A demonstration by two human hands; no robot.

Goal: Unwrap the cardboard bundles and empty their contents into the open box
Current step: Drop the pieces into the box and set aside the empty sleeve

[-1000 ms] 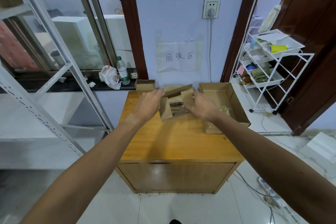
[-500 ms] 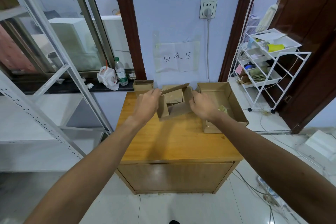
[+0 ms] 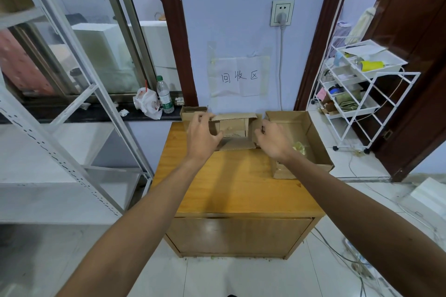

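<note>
The left hand (image 3: 201, 137) and right hand (image 3: 272, 141) are gripping the bundle (image 3: 233, 128) by its ends, fingers (image 3: 205, 117) curled; the box (image 3: 287, 116) is sitting beside the right hand.

Likely back room of home or small workplace: handwritten wall sign (image 3: 239, 76), wooden cabinet (image 3: 229, 183), wire trolley (image 3: 369, 103), metal shelving (image 3: 95, 85).

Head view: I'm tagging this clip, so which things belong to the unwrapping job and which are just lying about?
Job: cardboard bundle, gripped by left hand and right hand; open box.
Lying about: water bottle, plastic bag, white wire rack, paper sign, wall socket.
</note>
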